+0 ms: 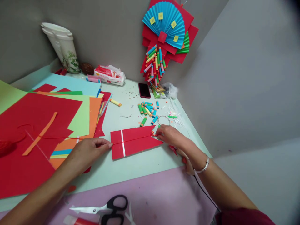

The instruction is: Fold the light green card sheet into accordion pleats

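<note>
A red paper strip (136, 140) with a notched right end and a white band near its left end lies on the table. A thin red cord (132, 140) is stretched lengthwise over it. At the strip's left edge my left hand (91, 151) pinches the cord between thumb and fingertips. My right hand (172, 136) is closed on the cord at the notch, its fingertips partly hidden. Close to those fingertips is a small orange-red piece (152, 132). From my left hand the cord trails leftward over the paper stack to a red bundle (6, 147).
Several rolled paper tubes (146, 110) and a metal ring (163, 120) lie beyond the strip. Scissors (93, 210) rest at the front. Coloured paper sheets (30, 125) cover the left side. A phone (144, 90) and tissue pack (109, 75) sit by the wall, below a blue fan decoration (166, 22).
</note>
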Tool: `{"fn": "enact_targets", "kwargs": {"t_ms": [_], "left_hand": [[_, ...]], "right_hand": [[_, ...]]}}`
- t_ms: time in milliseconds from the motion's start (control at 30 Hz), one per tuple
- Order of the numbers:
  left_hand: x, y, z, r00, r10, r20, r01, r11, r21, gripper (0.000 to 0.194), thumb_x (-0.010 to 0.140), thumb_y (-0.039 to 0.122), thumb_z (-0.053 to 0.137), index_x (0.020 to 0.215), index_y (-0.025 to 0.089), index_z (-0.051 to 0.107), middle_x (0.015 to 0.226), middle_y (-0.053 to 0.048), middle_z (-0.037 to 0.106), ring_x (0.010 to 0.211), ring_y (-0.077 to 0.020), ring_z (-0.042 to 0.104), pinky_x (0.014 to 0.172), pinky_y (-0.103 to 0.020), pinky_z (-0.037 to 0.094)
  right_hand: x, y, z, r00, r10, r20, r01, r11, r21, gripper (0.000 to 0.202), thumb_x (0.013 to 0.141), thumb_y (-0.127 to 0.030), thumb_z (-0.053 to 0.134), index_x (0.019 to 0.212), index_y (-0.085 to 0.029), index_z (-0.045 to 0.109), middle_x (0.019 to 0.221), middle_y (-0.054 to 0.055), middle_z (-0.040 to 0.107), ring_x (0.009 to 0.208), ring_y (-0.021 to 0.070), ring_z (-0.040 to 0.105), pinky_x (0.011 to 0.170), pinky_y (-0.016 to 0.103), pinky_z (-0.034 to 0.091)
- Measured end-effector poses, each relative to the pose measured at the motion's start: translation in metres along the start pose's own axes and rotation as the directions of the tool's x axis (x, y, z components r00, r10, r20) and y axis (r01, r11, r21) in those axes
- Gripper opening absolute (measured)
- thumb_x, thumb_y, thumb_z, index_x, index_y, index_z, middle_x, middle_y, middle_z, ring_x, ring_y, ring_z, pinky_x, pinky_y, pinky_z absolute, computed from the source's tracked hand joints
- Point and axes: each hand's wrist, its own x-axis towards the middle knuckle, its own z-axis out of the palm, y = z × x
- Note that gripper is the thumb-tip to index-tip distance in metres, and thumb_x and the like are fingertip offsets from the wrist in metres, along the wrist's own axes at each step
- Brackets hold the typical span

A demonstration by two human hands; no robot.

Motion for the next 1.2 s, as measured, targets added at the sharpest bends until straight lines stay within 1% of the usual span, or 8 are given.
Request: {"fn": "enact_targets", "kwargs": {"t_ms": [167, 400, 600, 833, 1033, 1200], "left_hand": [[0.000, 0.001, 0.000, 1.000, 0.008, -0.007, -0.008, 1.000, 0.006, 0.039, 0.069, 0.061, 0.059, 0.078, 0.029, 0.079, 0.089, -0.002, 0.080, 0.089, -0.0291, 0.072, 0.073, -0.035, 0.050], [0.002, -0.002, 0.000, 1.000, 0.025, -0.012, -0.024, 1.000, 0.014, 0.038, 0.069, 0.062, 0.059, 0.077, 0.030, 0.079, 0.091, -0.002, 0.080, 0.091, -0.0288, 0.072, 0.073, -0.034, 0.051], [0.001, -0.001, 0.000, 1.000, 0.002, -0.017, -0.002, 1.000, 0.017, 0.038, 0.070, 0.061, 0.059, 0.078, 0.029, 0.079, 0.093, -0.003, 0.080, 0.092, -0.0301, 0.071, 0.073, -0.035, 0.050], [0.000, 0.003, -0.001, 1.000, -0.005, 0.001, 0.005, 1.000, 0.027, 0.039, 0.069, 0.061, 0.057, 0.077, 0.029, 0.078, 0.092, -0.002, 0.080, 0.092, -0.0296, 0.070, 0.075, -0.036, 0.049], [0.001, 0.003, -0.001, 0.999, -0.037, 0.023, 0.036, 0.999, 0.023, 0.042, 0.069, 0.064, 0.056, 0.081, 0.030, 0.077, 0.096, -0.001, 0.079, 0.096, -0.0294, 0.069, 0.078, -0.036, 0.047], [0.000, 0.002, -0.001, 0.998, -0.054, 0.012, 0.053, 0.998, 0.036, 0.041, 0.068, 0.062, 0.057, 0.082, 0.029, 0.077, 0.096, -0.001, 0.079, 0.097, -0.0290, 0.069, 0.078, -0.035, 0.047]], "right_hand": [[0.000, 0.004, 0.003, 1.000, 0.002, -0.007, -0.002, 1.000, -0.006, 0.017, 0.089, -0.013, 0.058, 0.094, -0.020, 0.072, 0.095, 0.004, 0.065, 0.081, 0.0133, 0.058, 0.069, 0.023, 0.036], [-0.001, 0.000, 0.000, 1.000, 0.019, 0.010, -0.018, 1.000, -0.004, 0.018, 0.089, -0.012, 0.057, 0.095, -0.020, 0.072, 0.096, 0.004, 0.065, 0.082, 0.0134, 0.057, 0.068, 0.023, 0.035], [0.000, -0.001, -0.001, 0.999, 0.033, 0.022, -0.033, 0.999, -0.008, 0.020, 0.087, -0.012, 0.057, 0.096, -0.020, 0.072, 0.096, 0.004, 0.065, 0.079, 0.0134, 0.056, 0.065, 0.023, 0.033], [-0.001, 0.003, -0.001, 1.000, 0.016, 0.020, -0.016, 1.000, 0.003, 0.019, 0.086, -0.013, 0.058, 0.096, -0.021, 0.072, 0.097, 0.003, 0.066, 0.079, 0.0136, 0.056, 0.064, 0.023, 0.034], [-0.001, 0.006, 0.001, 1.000, -0.007, -0.007, 0.007, 1.000, 0.011, 0.019, 0.087, -0.013, 0.058, 0.096, -0.021, 0.072, 0.096, 0.004, 0.065, 0.080, 0.0135, 0.056, 0.066, 0.023, 0.035], [0.000, 0.010, 0.006, 1.000, -0.015, -0.027, 0.015, 1.000, 0.013, 0.015, 0.088, -0.014, 0.058, 0.092, -0.019, 0.072, 0.093, 0.004, 0.064, 0.079, 0.0133, 0.056, 0.066, 0.023, 0.035]]}}
